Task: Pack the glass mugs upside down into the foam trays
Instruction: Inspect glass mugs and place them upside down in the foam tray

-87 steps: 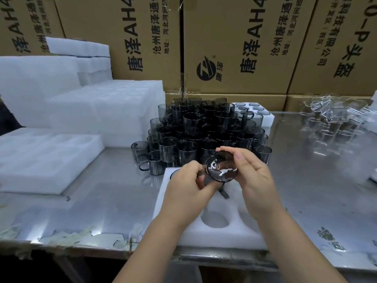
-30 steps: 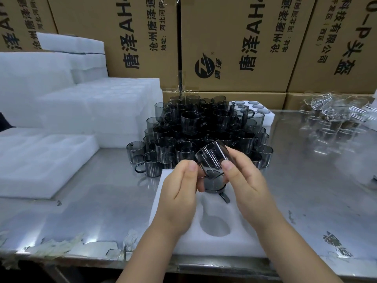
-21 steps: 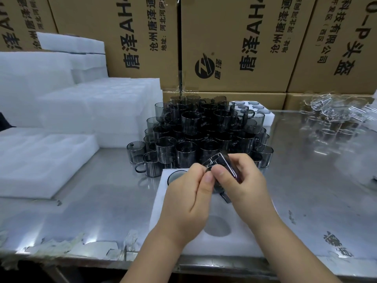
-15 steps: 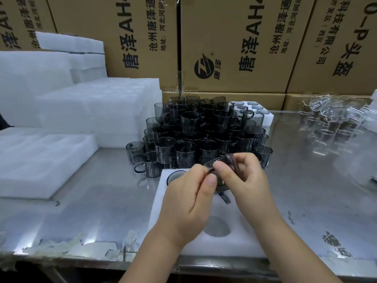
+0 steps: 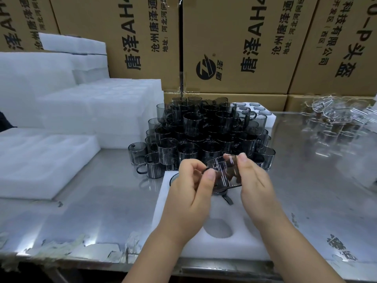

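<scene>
Meanwhile, at the left, the stacked foam [image 5: 85, 111] and the pile of smoky mugs [image 5: 204, 129] beside it sit as they did a second ago; all the change is in front of them. The left hand [image 5: 189, 193] pinches the left edge of the held mug [image 5: 224, 172] between thumb and forefinger, about where the handle seems to be, with its other fingers loosely curled. A second ago that mug stood nearly upright between the hands. Now it is tipped well over, close to lying on its side, just above the foam tray [image 5: 224, 250] on the steel table [image 5: 102, 201]. Which end faces down I cannot tell through the tinted glass. Under it a seated mug [image 5: 227, 198] shows its handle, and an empty pocket [image 5: 218, 231] lies nearer the person. The right hand [image 5: 255, 184] curls round the mug's right side, forefinger tip on its top edge. To my eye the flip is partway done, so the mug is being readied to go mouth-down, likely into that free pocket.
</scene>
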